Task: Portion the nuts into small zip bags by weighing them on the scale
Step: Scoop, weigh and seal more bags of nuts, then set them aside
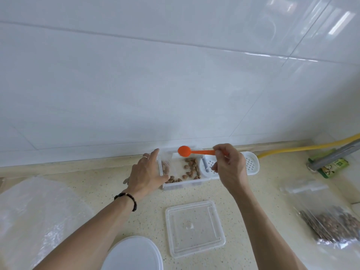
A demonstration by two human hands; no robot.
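Note:
A clear rectangular container stands by the wall with loose brown nuts on its floor. A small clear zip bag holding a few nuts stands at the container's left end. My left hand grips this bag, fingers along its far side and thumb on the near side. My right hand pinches the handle of an orange spoon. The spoon's bowl hovers above the container, just right of the bag. No scale is recognisable in view.
A white perforated tray sits right of the container. A clear square lid and a white round lid lie near me. A big bag of nuts lies at the right, crumpled plastic at the left, a yellow hose along the wall.

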